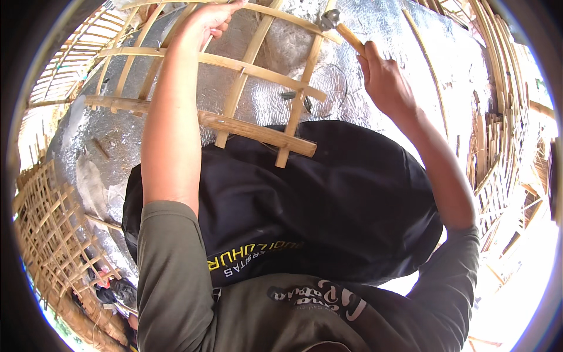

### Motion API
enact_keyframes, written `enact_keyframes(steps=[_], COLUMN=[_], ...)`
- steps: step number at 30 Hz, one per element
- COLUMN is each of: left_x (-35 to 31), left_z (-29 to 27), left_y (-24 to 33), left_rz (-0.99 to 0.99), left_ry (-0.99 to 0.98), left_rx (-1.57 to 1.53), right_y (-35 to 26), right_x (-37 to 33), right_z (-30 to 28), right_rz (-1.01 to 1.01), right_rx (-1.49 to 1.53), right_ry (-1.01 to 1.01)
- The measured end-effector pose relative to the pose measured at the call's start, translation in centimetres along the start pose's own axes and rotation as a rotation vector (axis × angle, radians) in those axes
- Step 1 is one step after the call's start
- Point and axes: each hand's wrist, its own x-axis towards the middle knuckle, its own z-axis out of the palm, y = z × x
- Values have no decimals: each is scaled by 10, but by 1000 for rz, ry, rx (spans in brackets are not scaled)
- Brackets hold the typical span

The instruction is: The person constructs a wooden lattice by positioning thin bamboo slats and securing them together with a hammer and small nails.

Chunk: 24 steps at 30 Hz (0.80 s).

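Note:
A lattice of split bamboo slats (264, 73) lies in front of me, its nearest slat across the dark cloth over my lap. My right hand (387, 82) is wrapped round the wooden handle of a hammer (350, 39). The metal hammer head is beside the end of a crossing slat, at the lattice's far right; I cannot tell whether it touches. My left hand (212, 22) is over the far side of the lattice, its fingers curled in. Whatever they pinch is hidden at the top edge of the view.
Shiny silver sheeting (375, 111) spreads beneath the lattice. A thin wire loop (345, 88) lies on it to the right. Bundled bamboo strips (507, 88) line the right side. A woven bamboo panel (56, 234) stands at the left, with dark items (123, 290) near it.

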Motion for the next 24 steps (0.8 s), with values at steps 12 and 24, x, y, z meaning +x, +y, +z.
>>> enact_keyframes(steps=[12, 24], left_x=[-26, 6], left_z=[-1, -11], left_y=[13, -16], left_rz=[-43, 64], left_ry=[105, -49], left_rx=[-1, -84], right_y=[4, -3], right_x=[2, 4], right_z=[0, -8], right_rz=[-66, -192], right_rx=[112, 211], right_ry=[132, 266])
